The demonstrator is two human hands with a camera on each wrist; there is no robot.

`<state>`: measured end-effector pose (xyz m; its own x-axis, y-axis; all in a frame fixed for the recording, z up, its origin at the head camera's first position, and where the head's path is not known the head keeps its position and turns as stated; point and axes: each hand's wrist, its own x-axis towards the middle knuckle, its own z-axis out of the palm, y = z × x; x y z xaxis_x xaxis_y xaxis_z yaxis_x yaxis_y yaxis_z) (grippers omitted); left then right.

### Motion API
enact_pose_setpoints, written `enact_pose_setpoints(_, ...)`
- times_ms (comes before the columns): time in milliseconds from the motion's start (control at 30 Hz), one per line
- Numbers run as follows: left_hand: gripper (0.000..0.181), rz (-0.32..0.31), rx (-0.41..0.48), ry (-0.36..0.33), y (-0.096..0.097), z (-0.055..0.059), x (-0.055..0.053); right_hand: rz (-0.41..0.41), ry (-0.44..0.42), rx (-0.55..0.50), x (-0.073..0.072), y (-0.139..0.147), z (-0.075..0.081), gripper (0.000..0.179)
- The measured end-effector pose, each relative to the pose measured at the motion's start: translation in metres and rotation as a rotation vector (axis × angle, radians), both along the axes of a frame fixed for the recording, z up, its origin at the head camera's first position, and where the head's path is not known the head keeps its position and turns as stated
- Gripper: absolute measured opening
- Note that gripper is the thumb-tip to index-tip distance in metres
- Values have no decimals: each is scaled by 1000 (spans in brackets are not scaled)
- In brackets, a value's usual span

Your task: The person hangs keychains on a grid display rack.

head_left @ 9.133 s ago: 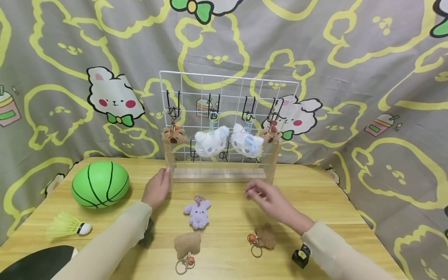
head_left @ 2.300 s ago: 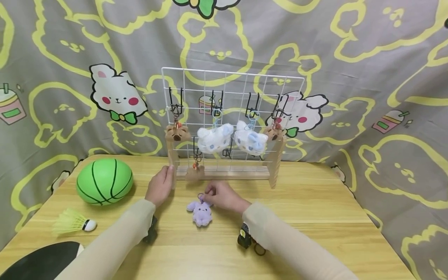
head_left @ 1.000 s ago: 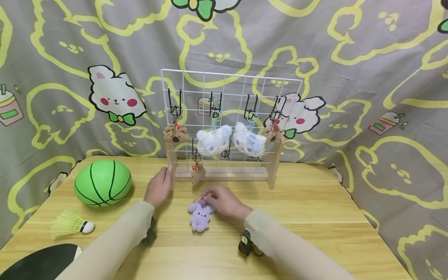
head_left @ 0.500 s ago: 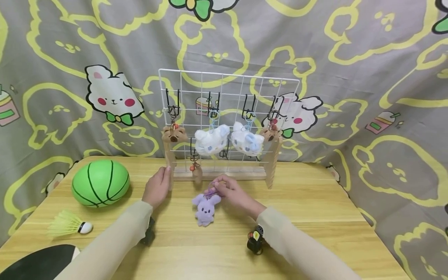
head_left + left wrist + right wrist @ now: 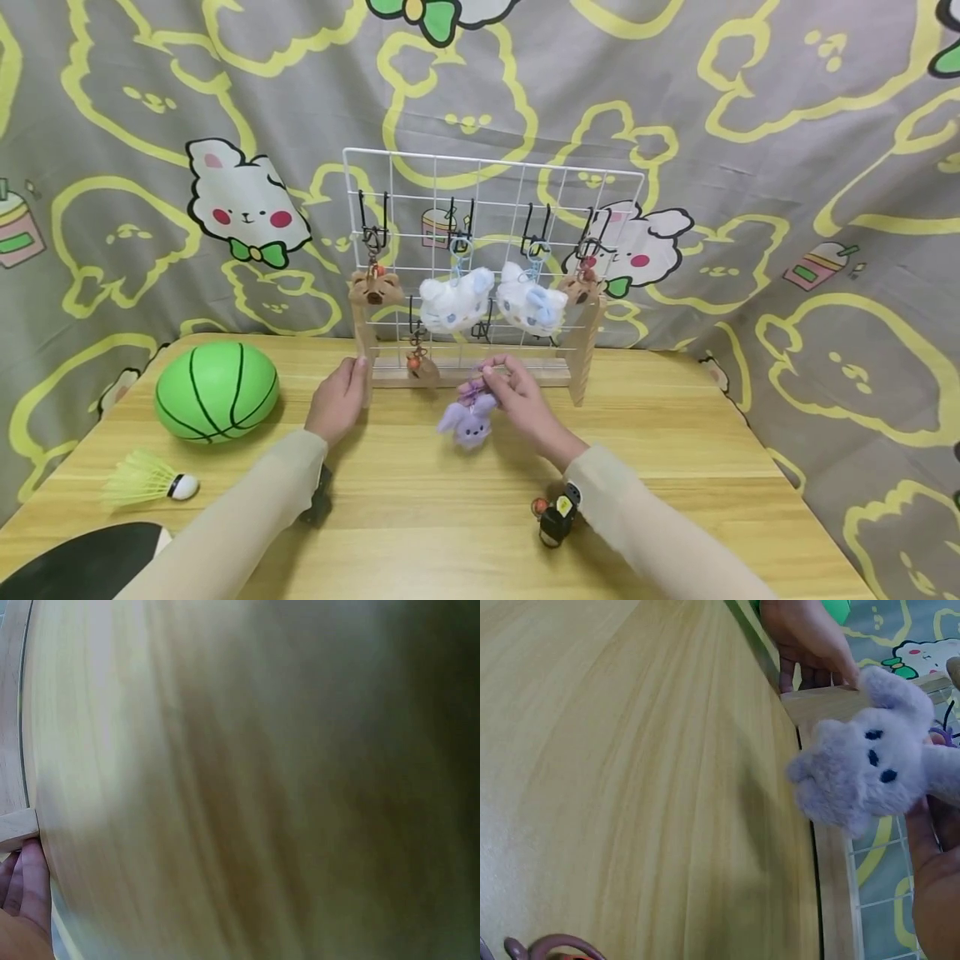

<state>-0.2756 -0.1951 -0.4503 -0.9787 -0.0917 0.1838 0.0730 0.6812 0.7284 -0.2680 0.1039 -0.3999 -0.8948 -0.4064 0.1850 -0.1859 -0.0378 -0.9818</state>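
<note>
A purple plush bunny keychain [image 5: 472,425] hangs above the table in front of the rack, its ring pinched by my right hand [image 5: 521,400]. In the right wrist view the plush bunny [image 5: 870,761] dangles beside that hand. My left hand [image 5: 337,400] holds the left wooden foot of the white wire rack [image 5: 480,158]. Two white cat plush keychains [image 5: 456,302] hang from upper black hooks, with a brown bear keychain [image 5: 375,287] at each end. Another brown keychain [image 5: 423,371] hangs from the lower left hook; the lower middle hook [image 5: 482,331] bears nothing.
A green ball [image 5: 217,392] and a yellow shuttlecock [image 5: 153,482] lie left on the wooden table [image 5: 420,550]. A black paddle-like disc [image 5: 82,562] shows at the lower left. An orange bell [image 5: 538,506] peeks out by the right wrist camera. A patterned curtain [image 5: 465,92] hangs behind.
My right hand has lifted the purple bunny keychain off the table and carried it up and right toward the rack. Earlier, one brown keychain went onto the lower left hook. My left hand stays put.
</note>
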Motion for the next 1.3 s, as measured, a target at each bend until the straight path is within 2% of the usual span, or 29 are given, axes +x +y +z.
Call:
enact_pose_setpoints(400,67,-10,6,-6,1,3,0,-186,206,-29,-3,-4,6,23)
enact_pose_setpoints(600,65,-8,-2,-19,2,8,4,-225,206,12,-9,-11,10,24)
enact_pose_setpoints(900,66,-11,-2,-17,1,6,3,-324,177,57,-18,-15,12,21)
enact_pose_setpoints(1300,65,-6,1,-27,2,9,5,-351,108,83,-28,-16,3,16)
